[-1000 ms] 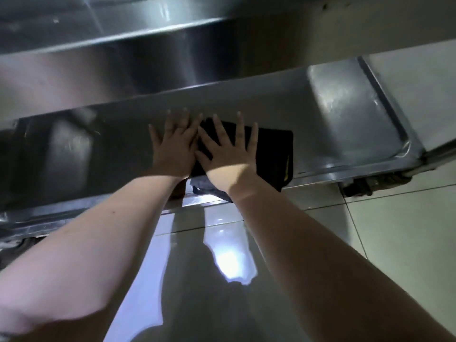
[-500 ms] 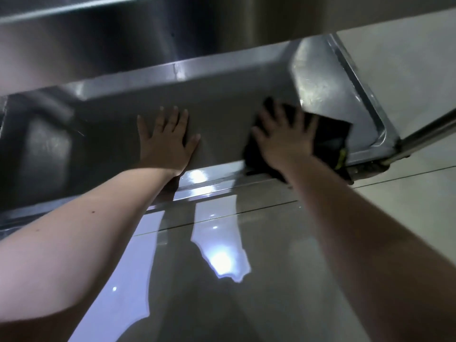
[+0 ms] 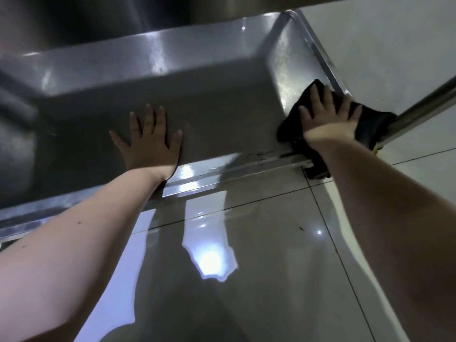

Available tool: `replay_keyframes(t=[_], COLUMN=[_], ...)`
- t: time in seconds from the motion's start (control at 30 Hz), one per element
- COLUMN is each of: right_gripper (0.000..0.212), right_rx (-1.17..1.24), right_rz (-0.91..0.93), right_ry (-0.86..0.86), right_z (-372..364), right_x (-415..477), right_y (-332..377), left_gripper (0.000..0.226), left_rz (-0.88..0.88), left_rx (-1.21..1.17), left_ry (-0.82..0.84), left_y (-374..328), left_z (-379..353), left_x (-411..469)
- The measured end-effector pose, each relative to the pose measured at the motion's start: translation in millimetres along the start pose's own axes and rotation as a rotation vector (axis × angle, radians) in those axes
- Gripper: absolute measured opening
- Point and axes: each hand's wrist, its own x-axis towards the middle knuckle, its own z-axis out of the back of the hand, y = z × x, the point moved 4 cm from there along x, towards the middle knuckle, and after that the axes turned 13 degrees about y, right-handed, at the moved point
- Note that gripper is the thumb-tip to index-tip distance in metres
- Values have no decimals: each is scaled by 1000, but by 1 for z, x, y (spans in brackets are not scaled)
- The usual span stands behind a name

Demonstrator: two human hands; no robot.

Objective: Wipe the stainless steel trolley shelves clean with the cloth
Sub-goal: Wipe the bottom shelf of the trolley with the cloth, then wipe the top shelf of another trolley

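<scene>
Both palms lie flat, left hand (image 3: 150, 141) bracing the shelf (image 3: 222, 114), right hand (image 3: 329, 114) pressing the cloth (image 3: 370, 122); I'd work it firmly into that corner.

Cloth: my right hand (image 3: 329, 117) has slid the black cloth (image 3: 370, 124) from beside my left hand, across the bottom shelf (image 3: 222, 119), into its right corner by the trolley post (image 3: 424, 107).
Hands: touching before, now well apart.

Single view, wide-angle camera riding on the person's head, looking forward and steeply down along both outstretched forearms (image 3: 74, 243), sitting near the low trolley shelf (image 3: 222, 107), shelf filling the upper half, glossy tiled floor (image 3: 271, 243) filling the lower half
</scene>
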Motion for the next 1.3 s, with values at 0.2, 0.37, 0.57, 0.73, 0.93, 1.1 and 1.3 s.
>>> replay_keyframes(t=[0.2, 0.37, 0.57, 0.73, 0.93, 1.1, 1.3], right_gripper=[63, 63, 57, 31, 22, 13, 15], right_rx=[-92, 37, 130, 275, 325, 381, 371], right_rz=[457, 577, 313, 337, 462, 677, 793], right_ry=[8, -9, 177, 3, -155, -43, 126], right_z=[-42, -34, -20, -4, 35, 75, 162], right_x=[-92, -104, -73, -114, -187, -249, -345], right_y=[166, 168, 106, 115, 123, 157, 195], left_gripper=[64, 46, 50, 35, 21, 22, 16], left_rz=[-13, -124, -374, -294, -423, -330, -357], left_rx=[-5, -164, -144, -231, -186, -124, -304], left_ry=[26, -164, 67, 90, -21, 0, 114], left_y=[3, -2, -50, -49, -1, 55, 108], left_z=[2, 29, 36, 55, 108, 164, 272], left_x=[-1, -10, -5, -28, -92, -151, -225])
